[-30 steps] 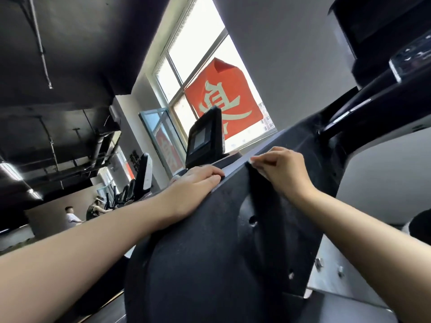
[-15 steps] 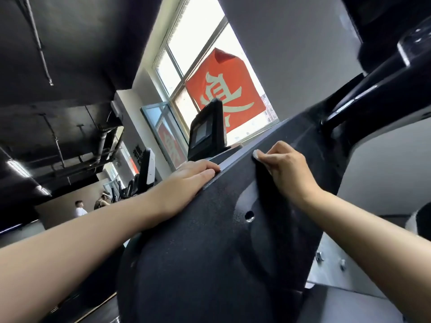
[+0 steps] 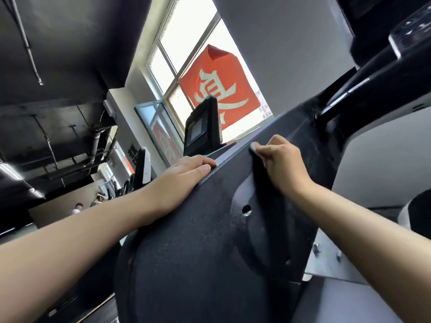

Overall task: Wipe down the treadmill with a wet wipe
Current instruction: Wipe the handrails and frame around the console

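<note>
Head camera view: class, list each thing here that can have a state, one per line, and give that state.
Left hand: flat, fingers straight, resting on the edge of the treadmill cover.
Right hand: fingers curled, pinching the wet wipe against the cover.
Wet wipe: bunched up, mostly hidden by the fingers.
Treadmill cover: dark, tilted; wet or dry cannot be told.
Window: one pane swung open.
Neighbouring screen: dark.
</note>
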`<state>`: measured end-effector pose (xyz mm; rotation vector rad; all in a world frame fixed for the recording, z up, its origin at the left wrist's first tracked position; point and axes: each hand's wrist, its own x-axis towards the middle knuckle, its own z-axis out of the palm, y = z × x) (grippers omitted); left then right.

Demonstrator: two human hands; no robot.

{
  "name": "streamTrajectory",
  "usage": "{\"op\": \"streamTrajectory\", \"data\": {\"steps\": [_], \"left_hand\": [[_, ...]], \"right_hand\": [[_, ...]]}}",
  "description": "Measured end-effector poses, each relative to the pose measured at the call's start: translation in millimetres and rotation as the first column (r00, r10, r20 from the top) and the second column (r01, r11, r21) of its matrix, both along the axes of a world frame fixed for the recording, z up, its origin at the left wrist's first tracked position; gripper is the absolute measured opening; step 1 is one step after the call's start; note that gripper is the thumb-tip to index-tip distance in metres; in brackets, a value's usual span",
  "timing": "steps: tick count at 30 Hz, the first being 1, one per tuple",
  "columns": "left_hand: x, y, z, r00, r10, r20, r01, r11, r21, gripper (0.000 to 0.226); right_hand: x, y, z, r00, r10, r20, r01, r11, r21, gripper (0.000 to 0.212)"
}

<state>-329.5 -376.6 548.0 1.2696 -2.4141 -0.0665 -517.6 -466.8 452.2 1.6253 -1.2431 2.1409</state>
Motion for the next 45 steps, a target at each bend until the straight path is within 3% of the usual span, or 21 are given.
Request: {"op": "streamTrajectory", "data": {"steps": [2, 5, 8, 13, 17, 21, 24, 26, 29, 32, 36, 38, 42, 45], "left_hand": [[1, 0, 0, 1.000, 0.004, 0.001, -0.004, 1.000, -0.004, 0.026], [1, -2, -1, 0.999, -0.015, -0.035, 0.014, 0.999, -0.033, 0.027], [-1, -2, -1, 0.998, -0.019, -0.055, 0.017, 0.999, -0.041, 0.027], [-1, 2, 0, 1.000, 0.007, -0.024, -0.007, 1.000, -0.029, 0.035], [-1, 2, 0, 0.999, -0.012, -0.044, 0.011, 1.000, -0.025, 0.031], [-2, 1, -1, 0.999, 0.001, -0.050, -0.002, 1.000, -0.020, 0.031], [-1, 0, -1, 0.999, -0.011, -0.040, 0.009, 1.000, -0.029, 0.030], [-1, -2, -1, 1.000, -0.011, -0.022, 0.010, 0.999, -0.042, 0.029], [-1, -3, -1, 0.999, -0.029, -0.017, 0.028, 0.997, -0.070, 0.028], [2, -5, -1, 0.999, -0.033, -0.010, 0.033, 0.997, -0.069, 0.029], [4, -10, -1, 0.999, -0.041, 0.009, 0.041, 0.996, -0.081, 0.031], [4, -12, -1, 0.999, -0.048, 0.006, 0.048, 0.996, -0.075, 0.029], [4, -10, -1, 0.998, -0.047, 0.029, 0.049, 0.996, -0.080, 0.027], [3, -7, 0, 0.995, -0.014, 0.098, 0.024, 0.994, -0.105, 0.024]], "right_hand": [[13, 12, 4, 1.000, -0.027, 0.015, 0.027, 0.999, 0.018, 0.021], [67, 69, -14, 0.980, 0.073, -0.183, -0.106, 0.978, -0.179, 0.026], [89, 88, -30, 0.908, 0.105, -0.405, -0.221, 0.942, -0.253, 0.026], [36, 39, 8, 0.962, -0.033, -0.272, 0.022, 0.999, -0.046, 0.030], [57, 64, -34, 0.970, 0.004, -0.242, -0.024, 0.997, -0.077, 0.021], [87, 104, -125, 0.944, 0.238, -0.231, -0.257, 0.965, -0.057, 0.008], [101, 113, -157, 0.941, 0.173, -0.291, -0.187, 0.982, -0.021, 0.025], [95, 107, -134, 0.942, 0.086, -0.325, -0.125, 0.987, -0.101, 0.015], [87, 82, -80, 0.966, -0.036, -0.256, -0.028, 0.970, -0.243, 0.026], [63, 60, -49, 0.998, -0.046, -0.035, 0.044, 0.998, -0.052, 0.031], [58, 57, -85, 0.977, -0.065, 0.204, 0.053, 0.997, 0.061, 0.030], [75, 71, -102, 0.971, -0.049, 0.234, 0.050, 0.999, 0.002, 0.028], [90, 85, -107, 0.992, 0.026, 0.126, -0.024, 1.000, -0.020, 0.026], [67, 63, -97, 0.967, 0.033, 0.252, -0.022, 0.999, -0.045, 0.015]]}}
